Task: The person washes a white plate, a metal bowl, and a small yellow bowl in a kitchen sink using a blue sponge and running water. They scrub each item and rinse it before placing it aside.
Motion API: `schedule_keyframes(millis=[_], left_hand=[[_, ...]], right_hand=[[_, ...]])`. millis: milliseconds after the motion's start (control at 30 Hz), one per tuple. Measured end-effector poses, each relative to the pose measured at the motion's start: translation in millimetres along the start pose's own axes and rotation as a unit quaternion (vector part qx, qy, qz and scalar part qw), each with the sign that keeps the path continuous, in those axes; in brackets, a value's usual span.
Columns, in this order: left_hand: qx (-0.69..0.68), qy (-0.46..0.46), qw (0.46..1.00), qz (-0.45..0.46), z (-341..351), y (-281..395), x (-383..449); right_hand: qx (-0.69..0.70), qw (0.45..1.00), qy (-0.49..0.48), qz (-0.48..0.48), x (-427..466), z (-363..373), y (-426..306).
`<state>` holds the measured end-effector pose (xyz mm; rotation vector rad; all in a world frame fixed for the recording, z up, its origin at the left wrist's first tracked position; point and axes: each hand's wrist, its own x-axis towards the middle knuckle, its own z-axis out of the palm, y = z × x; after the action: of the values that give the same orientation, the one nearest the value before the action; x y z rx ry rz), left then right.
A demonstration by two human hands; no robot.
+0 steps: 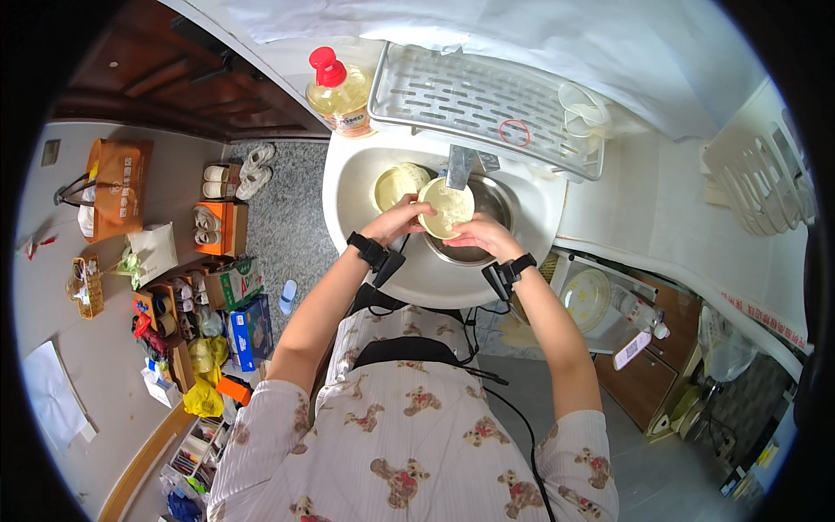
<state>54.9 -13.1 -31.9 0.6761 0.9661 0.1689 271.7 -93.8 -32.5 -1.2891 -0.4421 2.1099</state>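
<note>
Between my two hands is a pale yellow bowl (449, 207), tilted under the metal faucet (459, 167), with bubbly water inside it. My left hand (399, 218) grips its left rim, thumb over the edge. On the lower right side, my right hand (483, 233) holds the same bowl. Another pale yellow bowl (391, 188) rests in the white sink (352, 225), just left of the held one, and appears stacked with more. Under the held bowl sits a round stainless steel basin (501, 196), partly hidden by it and my right hand.
A dish soap bottle with a red pump (339, 98) stands behind the sink's left rim. Behind the faucet is a grey slotted drying rack (456, 91) bearing a red rubber band (514, 132). A plate (585, 300) and a plastic bottle (636, 312) lie below the counter at right.
</note>
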Motion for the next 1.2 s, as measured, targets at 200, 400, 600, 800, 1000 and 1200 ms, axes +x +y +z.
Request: schedule_keyframes(millis=[200,400,600,800,1000,1200], left_hand=[[-0.083,-0.089,0.992,-0.043,3.2,-2.2,31.0],[0.195,-0.025,0.978,0.071,10.3,-3.1,46.4],[0.239,0.040,0.967,0.081,20.9,-4.5,49.2],[0.110,0.005,0.994,-0.023,22.4,5.4,38.3],[0.156,-0.040,0.987,-0.016,22.4,12.1,49.5],[0.081,-0.111,0.990,-0.010,19.6,3.7,59.4]], right_hand=[[-0.081,0.992,0.096,0.013,-0.6,-15.7,3.5],[-0.173,0.971,0.164,0.014,13.5,-34.7,28.3],[-0.434,0.865,0.251,-0.030,0.1,-39.3,17.4],[-0.419,0.843,0.298,-0.158,-35.7,-21.8,-26.0],[-0.443,0.829,0.314,-0.131,-29.4,-27.0,-24.0],[-0.289,0.925,0.244,-0.033,-5.2,-42.3,-15.5]])
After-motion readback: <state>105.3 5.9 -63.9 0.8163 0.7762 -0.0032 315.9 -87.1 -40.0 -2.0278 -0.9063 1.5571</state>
